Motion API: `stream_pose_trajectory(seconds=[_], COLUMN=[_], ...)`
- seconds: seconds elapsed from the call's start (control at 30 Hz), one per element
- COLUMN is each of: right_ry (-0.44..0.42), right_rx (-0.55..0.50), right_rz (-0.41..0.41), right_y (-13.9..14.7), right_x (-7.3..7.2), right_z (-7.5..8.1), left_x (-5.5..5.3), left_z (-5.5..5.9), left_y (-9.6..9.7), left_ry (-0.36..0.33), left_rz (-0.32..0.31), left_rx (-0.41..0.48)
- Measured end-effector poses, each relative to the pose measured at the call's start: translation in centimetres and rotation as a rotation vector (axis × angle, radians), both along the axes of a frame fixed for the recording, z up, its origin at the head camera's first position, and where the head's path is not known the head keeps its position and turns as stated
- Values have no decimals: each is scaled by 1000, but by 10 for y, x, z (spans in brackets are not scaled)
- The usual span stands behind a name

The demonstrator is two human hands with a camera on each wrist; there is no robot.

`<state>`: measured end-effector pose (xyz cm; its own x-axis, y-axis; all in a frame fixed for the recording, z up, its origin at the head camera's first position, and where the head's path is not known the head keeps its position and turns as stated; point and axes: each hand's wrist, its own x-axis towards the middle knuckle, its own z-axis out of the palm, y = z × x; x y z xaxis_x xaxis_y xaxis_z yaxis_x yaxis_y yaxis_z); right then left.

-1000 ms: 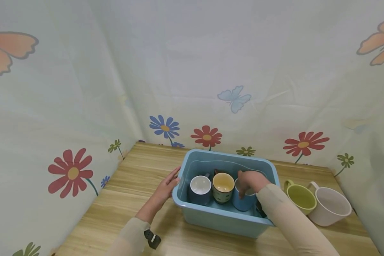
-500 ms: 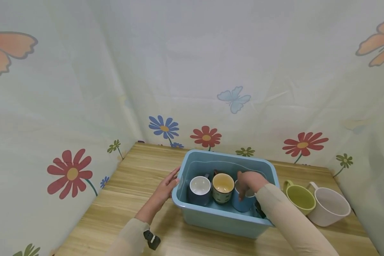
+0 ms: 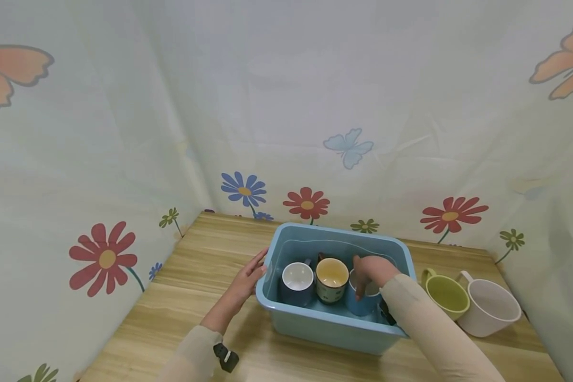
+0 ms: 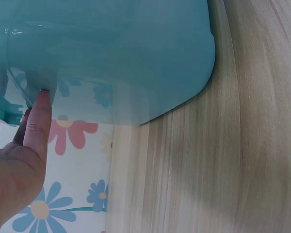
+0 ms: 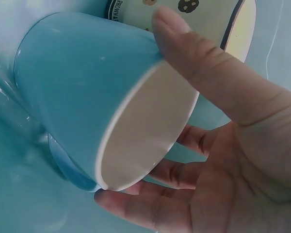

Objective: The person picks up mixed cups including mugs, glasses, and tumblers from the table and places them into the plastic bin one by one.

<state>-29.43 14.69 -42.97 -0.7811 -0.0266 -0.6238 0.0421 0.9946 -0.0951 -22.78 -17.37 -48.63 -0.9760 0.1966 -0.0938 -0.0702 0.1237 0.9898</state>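
Observation:
Inside a light blue plastic bin stand three mugs in a row. The rightmost is a blue mug with a white inside; my right hand holds it by the rim, thumb on one side and fingers on the other. Beside it is a patterned mug with a yellow inside, and further left a dark blue mug with a white inside. My left hand rests against the bin's left side, its fingers extended along the outer wall under the rim, as the left wrist view shows.
Right of the bin, a green mug and a larger white mug stand side by side on the wooden table. A flower-printed curtain encloses the table at the back and both sides.
The view has shifted very slightly. Both hands, the mugs and the bin keep the same places relative to one another.

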Motion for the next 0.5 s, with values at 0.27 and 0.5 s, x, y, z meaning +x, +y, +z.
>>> stream_pose_trajectory(seconds=[0.27,0.5], right_ry=[9,62], right_rx=[-10,-23], right_rz=[8,121], right_y=[5,7], right_x=[-7,8], right_z=[-9,15], left_x=[0,1], left_z=[0,-1], left_y=[0,0], left_ry=[-6,-3], left_rz=[8,18], left_rx=[1,-3])
